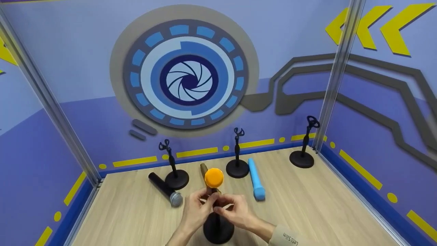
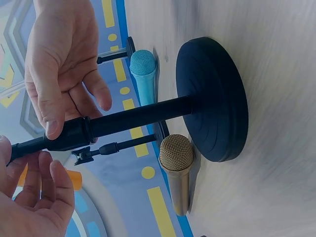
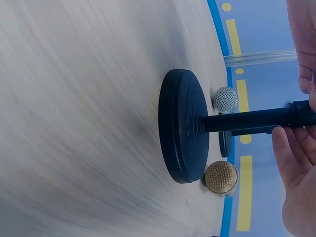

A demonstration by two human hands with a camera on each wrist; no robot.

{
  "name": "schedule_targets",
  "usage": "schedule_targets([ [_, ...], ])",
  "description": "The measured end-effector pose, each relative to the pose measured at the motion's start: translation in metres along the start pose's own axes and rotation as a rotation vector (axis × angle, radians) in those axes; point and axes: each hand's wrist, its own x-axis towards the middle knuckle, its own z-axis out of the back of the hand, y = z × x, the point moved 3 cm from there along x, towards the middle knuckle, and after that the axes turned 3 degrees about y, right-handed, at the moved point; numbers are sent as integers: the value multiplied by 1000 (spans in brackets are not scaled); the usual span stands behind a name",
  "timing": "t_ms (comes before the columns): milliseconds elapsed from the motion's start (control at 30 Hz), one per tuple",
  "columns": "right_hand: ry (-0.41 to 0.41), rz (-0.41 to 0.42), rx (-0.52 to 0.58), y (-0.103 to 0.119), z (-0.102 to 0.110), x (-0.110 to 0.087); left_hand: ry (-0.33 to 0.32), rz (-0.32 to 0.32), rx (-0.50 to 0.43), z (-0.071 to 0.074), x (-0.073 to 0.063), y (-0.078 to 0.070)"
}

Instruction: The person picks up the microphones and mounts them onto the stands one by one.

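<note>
A black desktop microphone stand stands upright on its round base near the front of the table. An orange-headed microphone shows at its top; hands hide how it sits there. My left hand pinches the upper thin part of the pole, just below the orange head. Slightly lower, my right hand holds the thick collar of the pole between thumb and fingers. Behind the stand lies a gold microphone, mostly covered in the head view.
A black microphone with a silver head lies at left by a stand. A blue microphone lies beside another stand. A third stand is in the back right corner. Printed panels wall the table.
</note>
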Motion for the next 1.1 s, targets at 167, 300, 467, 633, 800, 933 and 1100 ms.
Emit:
schedule_targets([
  [167,2,8,4,1,-1,0,-25,-50,-7,0,-1,-1],
  [300,9,19,5,2,-1,1,-44,-83,-18,0,-1,-2],
  [467,10,36,0,3,-1,1,-51,-97,-36,0,-1,-3],
  [633,4,42,5,2,-1,1,-46,-68,-32,0,-1,-3],
  [800,-4,28,5,2,-1,1,-32,-51,-35,0,-1,-3],
  [933,-20,29,13,2,-2,2,-32,-58,-32,0,-1,-3],
  [1100,-62,66,23,1,-3,2,-31,-78,-46,0,-1,-3],
])
